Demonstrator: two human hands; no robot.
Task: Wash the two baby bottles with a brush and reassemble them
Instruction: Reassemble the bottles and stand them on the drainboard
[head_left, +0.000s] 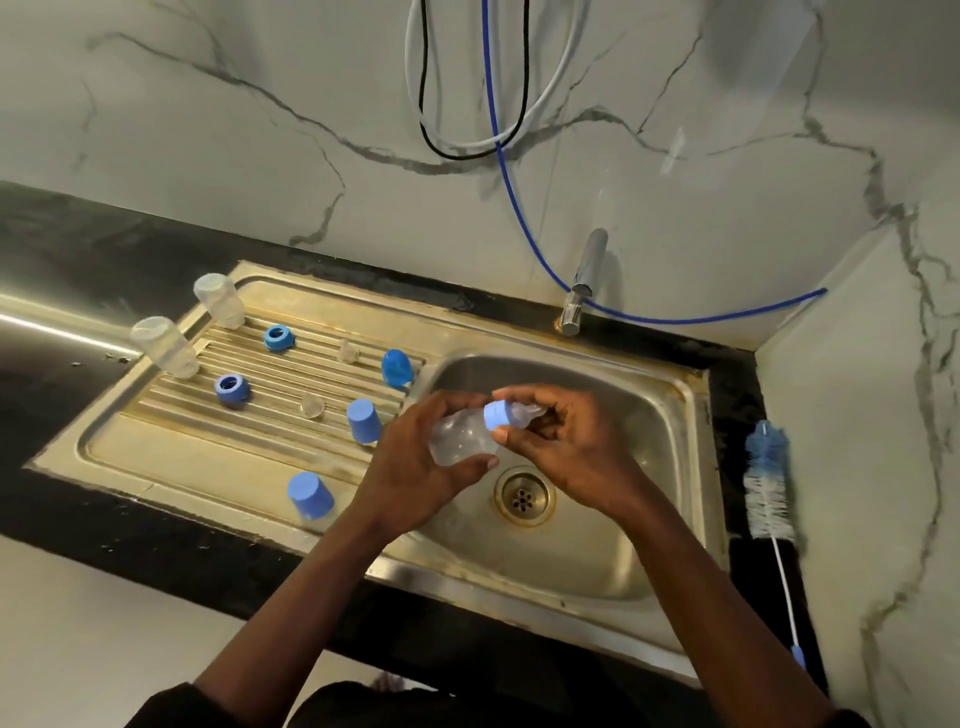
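Over steel sink (670, 499); hands (498, 452) grip clear ribbed bottle (460, 439)

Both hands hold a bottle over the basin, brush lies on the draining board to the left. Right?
Not quite. The head view shows the brush lying on the black counter to the right of the basin instead. The left hand and right hand do hold a bottle over it.

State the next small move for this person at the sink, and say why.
Probably twist the blue collar with the right hand: its fingers already pinch it, while the left hand holds the clear bottle over the sink. Loosening or tightening, I cannot tell.
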